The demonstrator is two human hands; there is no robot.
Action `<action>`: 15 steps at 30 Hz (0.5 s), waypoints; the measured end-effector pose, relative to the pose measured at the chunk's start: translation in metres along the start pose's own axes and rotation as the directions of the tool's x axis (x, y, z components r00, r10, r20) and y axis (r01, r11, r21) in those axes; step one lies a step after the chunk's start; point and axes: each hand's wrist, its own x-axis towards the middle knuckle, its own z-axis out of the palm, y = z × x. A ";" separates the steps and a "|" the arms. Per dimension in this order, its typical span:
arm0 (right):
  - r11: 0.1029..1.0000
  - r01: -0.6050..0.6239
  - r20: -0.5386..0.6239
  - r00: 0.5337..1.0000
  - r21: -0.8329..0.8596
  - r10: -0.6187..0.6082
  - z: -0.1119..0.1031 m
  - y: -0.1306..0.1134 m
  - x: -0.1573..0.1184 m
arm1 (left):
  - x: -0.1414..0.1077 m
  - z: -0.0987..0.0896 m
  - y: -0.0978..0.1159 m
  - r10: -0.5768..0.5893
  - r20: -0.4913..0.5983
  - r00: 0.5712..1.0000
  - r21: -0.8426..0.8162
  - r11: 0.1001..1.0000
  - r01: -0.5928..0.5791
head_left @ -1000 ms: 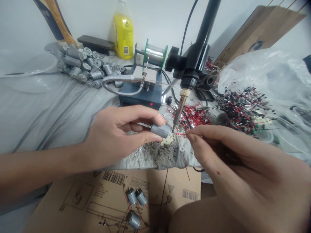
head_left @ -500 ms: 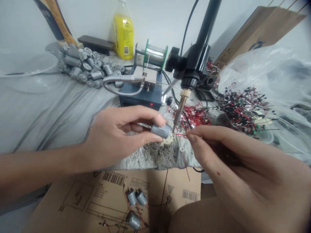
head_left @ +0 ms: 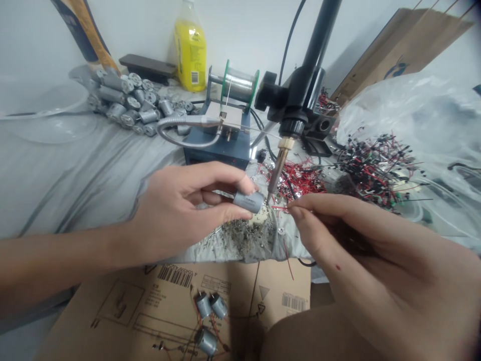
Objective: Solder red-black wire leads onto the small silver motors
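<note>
Between thumb and fingers, my left hand (head_left: 188,200) grips a small silver electric motor (head_left: 248,201) lying sideways, its end facing right. The tip of a soldering iron (head_left: 277,170), clamped on a black stand (head_left: 300,95), points down at that end; whether it touches the motor I cannot tell. From the right, my right hand (head_left: 353,240) pinches a short red wire (head_left: 280,207), whose free end reaches toward the iron's tip. Behind my left hand stands a blue soldering feeder (head_left: 216,143) with a solder spool (head_left: 241,85) on top.
Several motors are heaped (head_left: 128,100) at the back left, near a yellow bottle (head_left: 191,55). Red wires (head_left: 304,178) and a tangle of black and red leads (head_left: 376,165) lie right. Three wired motors (head_left: 206,341) rest on cardboard (head_left: 124,321) below. Solder scraps (head_left: 244,235) litter the table edge.
Both hands, the motor and the wire hold nearly the same position. The red light on the feeder's front, lit before, now looks dark. The view has shifted very slightly.
</note>
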 end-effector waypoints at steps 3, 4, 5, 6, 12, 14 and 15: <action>1.000 0.015 0.009 1.000 0.027 -0.015 0.001 0.005 0.002 | 0.000 0.001 -0.001 -0.006 0.002 1.000 -0.001 1.000 0.006; 0.999 0.019 0.010 1.000 0.032 -0.019 0.001 0.005 0.002 | 0.000 0.001 -0.001 -0.006 0.004 1.000 -0.001 1.000 0.006; 0.999 0.025 0.006 1.000 0.033 -0.025 0.002 0.006 0.003 | 0.000 0.001 -0.001 -0.001 0.005 1.000 -0.002 1.000 0.001; 0.999 0.029 0.004 1.000 0.032 -0.029 0.002 0.006 0.003 | 0.000 0.002 -0.001 0.008 0.004 1.000 0.000 1.000 -0.008; 0.999 0.036 0.009 0.999 0.013 -0.036 0.003 0.006 0.002 | 0.001 0.003 0.000 0.058 0.001 0.998 0.039 0.998 -0.058; 1.000 0.021 0.004 1.000 0.017 -0.021 0.004 0.006 0.001 | 0.001 0.003 0.000 0.064 -0.004 0.998 0.051 0.997 -0.064; 0.999 0.021 0.001 1.000 0.023 -0.021 0.004 0.006 0.001 | 0.001 0.003 0.000 0.067 -0.003 0.998 0.053 0.996 -0.067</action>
